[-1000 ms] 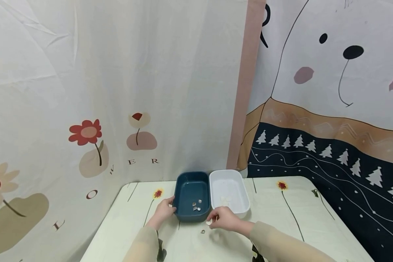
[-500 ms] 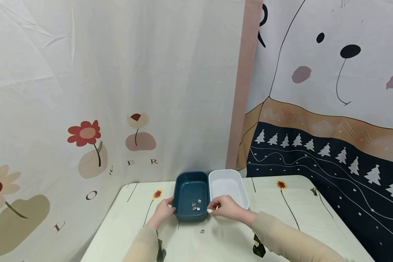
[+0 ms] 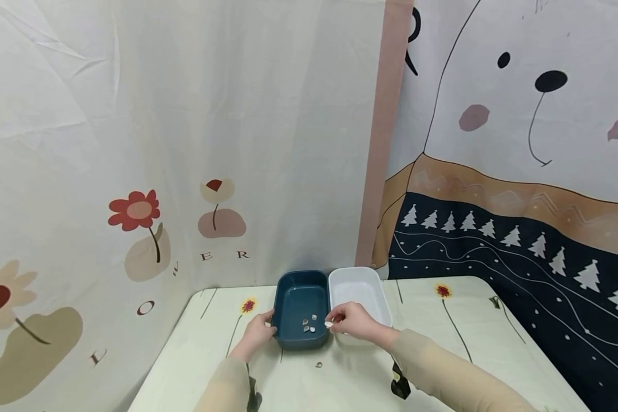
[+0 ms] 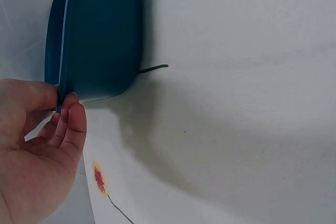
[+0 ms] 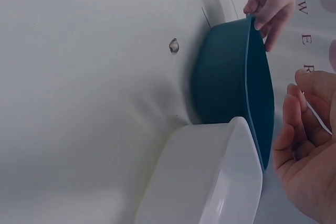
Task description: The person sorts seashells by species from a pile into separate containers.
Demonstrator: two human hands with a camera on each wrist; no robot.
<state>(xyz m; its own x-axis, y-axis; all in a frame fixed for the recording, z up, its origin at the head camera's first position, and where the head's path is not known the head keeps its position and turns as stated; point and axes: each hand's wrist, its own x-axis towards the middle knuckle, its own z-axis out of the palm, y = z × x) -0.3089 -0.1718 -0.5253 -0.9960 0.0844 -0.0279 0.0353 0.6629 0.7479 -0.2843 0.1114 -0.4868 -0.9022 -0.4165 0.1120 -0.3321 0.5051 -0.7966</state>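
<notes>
My left hand pinches the left rim of a dark blue plastic basin; the left wrist view shows thumb and fingertips on either side of that rim. Several small shell-like pieces lie on the basin's floor, near its front. Between thumb and fingers, my right hand holds a small white shell-like piece over where the two basins meet. Only a thin pale edge of it shows in the right wrist view. Beside the blue basin stands a white basin, its front partly hidden by my right hand.
One small brownish shell-like piece lies on the table in front of the blue basin. A pale flower-printed cloth covers the table. Printed curtains hang close behind the basins.
My right hand has risen from the table in front of the basins to above their adjoining rims, carrying the white piece. My left hand stays on the blue basin's rim.
</notes>
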